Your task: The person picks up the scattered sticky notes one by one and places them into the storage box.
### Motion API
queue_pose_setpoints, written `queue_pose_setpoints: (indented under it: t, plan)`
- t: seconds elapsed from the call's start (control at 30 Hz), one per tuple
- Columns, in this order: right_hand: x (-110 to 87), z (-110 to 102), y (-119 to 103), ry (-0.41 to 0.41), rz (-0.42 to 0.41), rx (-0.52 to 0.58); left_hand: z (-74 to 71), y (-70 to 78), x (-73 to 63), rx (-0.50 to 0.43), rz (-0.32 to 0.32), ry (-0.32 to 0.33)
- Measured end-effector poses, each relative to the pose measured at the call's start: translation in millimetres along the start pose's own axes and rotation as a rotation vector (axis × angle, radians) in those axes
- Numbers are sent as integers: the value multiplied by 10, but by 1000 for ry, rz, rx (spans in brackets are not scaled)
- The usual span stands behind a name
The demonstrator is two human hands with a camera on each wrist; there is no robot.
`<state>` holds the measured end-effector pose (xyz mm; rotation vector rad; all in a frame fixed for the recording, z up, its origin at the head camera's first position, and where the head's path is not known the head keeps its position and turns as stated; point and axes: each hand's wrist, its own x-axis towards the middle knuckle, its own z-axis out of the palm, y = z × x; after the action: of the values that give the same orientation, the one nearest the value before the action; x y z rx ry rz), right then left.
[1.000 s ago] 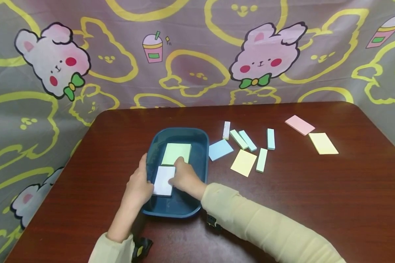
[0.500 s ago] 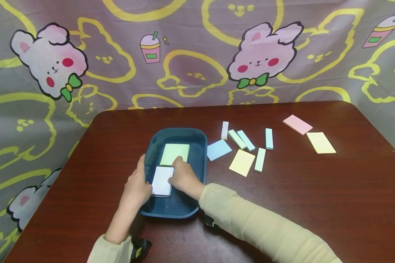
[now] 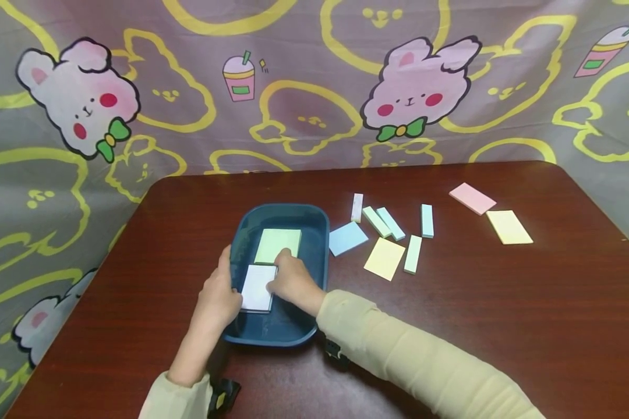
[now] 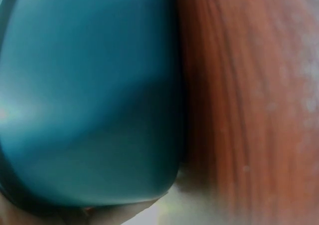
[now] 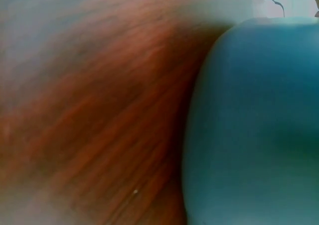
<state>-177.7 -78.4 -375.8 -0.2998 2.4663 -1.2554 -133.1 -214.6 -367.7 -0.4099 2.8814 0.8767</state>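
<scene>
Fingers bent on the right hand (image 3: 295,283), touching the right edge of a white note pad (image 3: 255,288) lying in a dark blue tray (image 3: 288,330); cannot tell whether pinching it. Fingers outside and thumb inside on the left hand (image 3: 217,298), gripping the tray's left wall. Just beyond the white note pad, a light green pad (image 3: 275,244). Rightward on the reddish-brown table (image 3: 529,302), a blue pad (image 3: 348,238) beside the tray, a yellow pad (image 3: 384,259), narrow pastel pads (image 3: 427,221), and farther off, a pink pad (image 3: 472,198) and a cream pad (image 3: 509,227).

head: above, forward-down | wrists: low, close, facing tray (image 4: 89,75) | shared: tray, tabletop (image 4: 259,110)
</scene>
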Motion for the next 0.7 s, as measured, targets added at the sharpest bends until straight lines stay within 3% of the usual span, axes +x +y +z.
queue_pose_setpoints:
  t: [0.4, 0.7]
  plan:
    - [2, -105, -31, 38, -59, -55, 0, -5, -8, 7, -3, -2]
    - [-81, -575, -86, 82, -104, -89, 22, 21, -3, -2, -23, 0]
